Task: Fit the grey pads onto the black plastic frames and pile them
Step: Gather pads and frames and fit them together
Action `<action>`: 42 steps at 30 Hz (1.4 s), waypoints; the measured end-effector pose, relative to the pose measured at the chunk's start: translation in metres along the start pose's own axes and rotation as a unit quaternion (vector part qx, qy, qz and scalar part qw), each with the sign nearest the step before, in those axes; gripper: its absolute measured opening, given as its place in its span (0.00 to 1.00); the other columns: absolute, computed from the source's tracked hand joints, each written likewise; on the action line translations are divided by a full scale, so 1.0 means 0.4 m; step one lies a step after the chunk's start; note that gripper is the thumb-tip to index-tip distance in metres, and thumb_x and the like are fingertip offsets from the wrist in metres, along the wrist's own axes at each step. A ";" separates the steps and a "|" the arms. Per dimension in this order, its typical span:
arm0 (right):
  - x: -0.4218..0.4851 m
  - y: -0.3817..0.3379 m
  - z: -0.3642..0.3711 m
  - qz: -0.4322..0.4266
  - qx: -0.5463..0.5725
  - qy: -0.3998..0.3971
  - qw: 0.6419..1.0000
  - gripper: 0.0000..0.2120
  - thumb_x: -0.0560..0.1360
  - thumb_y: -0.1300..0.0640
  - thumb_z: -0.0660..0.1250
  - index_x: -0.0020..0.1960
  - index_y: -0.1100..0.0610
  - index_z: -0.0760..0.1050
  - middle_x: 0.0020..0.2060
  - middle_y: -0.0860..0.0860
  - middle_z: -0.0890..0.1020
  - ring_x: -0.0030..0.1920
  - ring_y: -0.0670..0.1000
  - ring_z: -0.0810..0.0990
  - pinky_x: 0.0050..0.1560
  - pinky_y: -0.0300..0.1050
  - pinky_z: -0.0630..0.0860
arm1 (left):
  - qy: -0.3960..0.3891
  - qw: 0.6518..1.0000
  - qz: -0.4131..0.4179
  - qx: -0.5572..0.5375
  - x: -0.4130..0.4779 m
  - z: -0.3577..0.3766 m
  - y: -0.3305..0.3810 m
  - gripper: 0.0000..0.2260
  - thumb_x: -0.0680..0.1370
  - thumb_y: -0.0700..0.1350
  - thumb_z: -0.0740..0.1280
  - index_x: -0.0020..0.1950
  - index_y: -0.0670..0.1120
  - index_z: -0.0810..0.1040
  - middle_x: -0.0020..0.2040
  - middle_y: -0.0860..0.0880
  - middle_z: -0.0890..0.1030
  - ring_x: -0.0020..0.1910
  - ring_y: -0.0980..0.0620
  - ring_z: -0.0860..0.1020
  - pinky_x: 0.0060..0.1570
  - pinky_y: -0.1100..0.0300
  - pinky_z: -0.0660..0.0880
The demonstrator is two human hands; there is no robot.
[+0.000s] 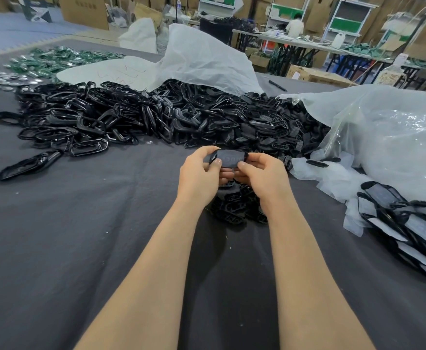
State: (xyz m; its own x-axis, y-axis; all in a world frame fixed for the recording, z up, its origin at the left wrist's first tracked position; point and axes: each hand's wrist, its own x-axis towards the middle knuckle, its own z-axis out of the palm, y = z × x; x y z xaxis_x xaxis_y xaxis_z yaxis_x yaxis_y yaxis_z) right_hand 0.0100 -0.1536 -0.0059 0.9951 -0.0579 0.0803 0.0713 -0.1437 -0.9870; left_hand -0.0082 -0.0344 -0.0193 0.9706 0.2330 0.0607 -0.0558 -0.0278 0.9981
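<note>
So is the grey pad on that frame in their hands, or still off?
On: the grey pad fills the black frame gripped by the left hand and right hand. Fully seated? Cannot tell.

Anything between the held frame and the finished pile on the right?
Nothing visible blocks it. Between the frame and the finished pile lie only dark cloth and the crumpled edge of a clear bag.
</note>
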 end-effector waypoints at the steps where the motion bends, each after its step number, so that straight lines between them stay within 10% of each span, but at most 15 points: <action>1: 0.000 0.000 0.000 0.000 0.001 -0.001 1.000 0.09 0.78 0.68 0.63 0.45 0.56 0.76 0.37 0.51 0.82 0.32 0.42 0.81 0.36 0.33 0.78 | 0.003 1.000 -0.001 0.001 0.000 0.000 0.001 0.12 0.82 0.38 0.61 0.64 0.49 0.73 0.46 0.45 0.84 0.41 0.51 0.84 0.42 0.61 0.80; 9: 0.007 0.006 0.004 -0.002 -0.071 0.035 0.997 0.02 0.77 0.63 0.66 0.49 0.59 0.77 0.39 0.53 0.83 0.35 0.45 0.82 0.42 0.41 0.81 | -0.003 0.999 -0.007 0.035 -0.005 0.000 0.005 0.13 0.80 0.43 0.64 0.65 0.50 0.73 0.48 0.45 0.84 0.47 0.49 0.83 0.53 0.49 0.80; 25: -0.062 -0.043 -0.169 -0.006 -0.078 0.165 0.983 0.07 0.76 0.62 0.67 0.52 0.54 0.73 0.45 0.57 0.83 0.45 0.57 0.83 0.56 0.58 0.78 | -0.071 0.995 0.050 0.045 -0.039 0.184 0.086 0.11 0.81 0.39 0.61 0.62 0.48 0.76 0.43 0.47 0.83 0.35 0.56 0.82 0.46 0.55 0.81; 29: -0.119 -0.045 -0.337 -0.007 -0.120 0.284 0.951 0.07 0.78 0.61 0.64 0.42 0.52 0.74 0.34 0.51 0.82 0.36 0.49 0.83 0.52 0.56 0.79 | -0.130 0.975 0.106 0.145 -0.097 0.359 0.134 0.14 0.81 0.42 0.62 0.65 0.49 0.77 0.54 0.46 0.82 0.48 0.51 0.80 0.43 0.65 0.70; 42: -0.225 0.043 -0.608 0.128 -0.292 0.399 0.859 0.09 0.78 0.58 0.62 0.58 0.59 0.71 0.54 0.56 0.79 0.54 0.57 0.76 0.46 0.43 0.66 | -0.160 0.882 0.186 0.403 -0.261 0.662 0.084 0.13 0.81 0.50 0.61 0.63 0.47 0.72 0.63 0.45 0.73 0.65 0.43 0.67 0.64 0.48 0.60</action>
State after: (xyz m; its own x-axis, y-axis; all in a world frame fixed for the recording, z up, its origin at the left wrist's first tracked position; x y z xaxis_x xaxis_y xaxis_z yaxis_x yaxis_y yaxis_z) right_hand -0.0952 -0.3911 0.0039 0.5917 -0.7877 0.1716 -0.4218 -0.4840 -0.7667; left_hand -0.0494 -0.3169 0.0040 0.9438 -0.2214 0.2456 -0.3252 -0.7561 0.5680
